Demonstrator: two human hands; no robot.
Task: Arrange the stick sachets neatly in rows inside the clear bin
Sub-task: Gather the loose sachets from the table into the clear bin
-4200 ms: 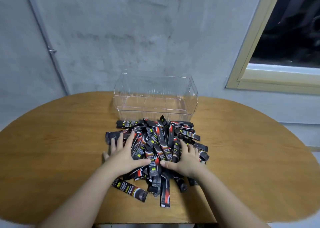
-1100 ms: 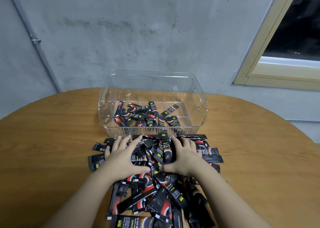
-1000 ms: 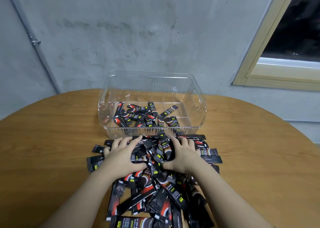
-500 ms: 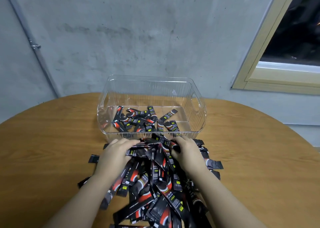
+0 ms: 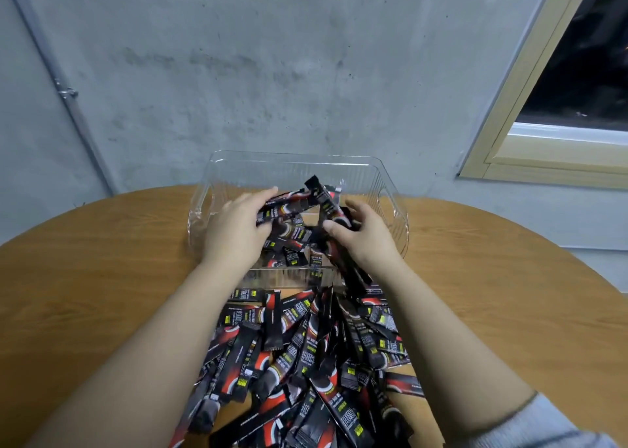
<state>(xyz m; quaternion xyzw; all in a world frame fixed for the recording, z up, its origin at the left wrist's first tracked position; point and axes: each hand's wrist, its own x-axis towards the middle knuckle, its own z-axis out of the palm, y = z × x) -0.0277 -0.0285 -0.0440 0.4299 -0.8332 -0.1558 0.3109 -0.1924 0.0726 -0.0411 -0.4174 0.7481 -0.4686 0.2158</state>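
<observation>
Right now both hands hover over the clear bin [image 5: 390,189], carrying a loose bundle of stick sachets [image 5: 299,206] between them. The left hand [image 5: 234,230] has its fingers [image 5: 261,198] curled around the left end of the bundle; the right hand [image 5: 363,237] grips the right side, thumb pressed against a sachet. The bundle is ragged: one sachet juts upward at the far side and several dangle down over the near wall of the bin. A few sachets already lie crossed on the bin floor, not in rows.

The main risk, as I judge it, is that letting go from this height scatters the bundle on top of that jumble, so the rows get harder to form. The dangling sachets could also catch on the near wall and slip back outside. Most of the stock lies heaped as a pile [image 5: 306,352] on the counter [image 5: 102,277], just near of the bin, and an arm sweeping back could push some off the near edge.
</observation>
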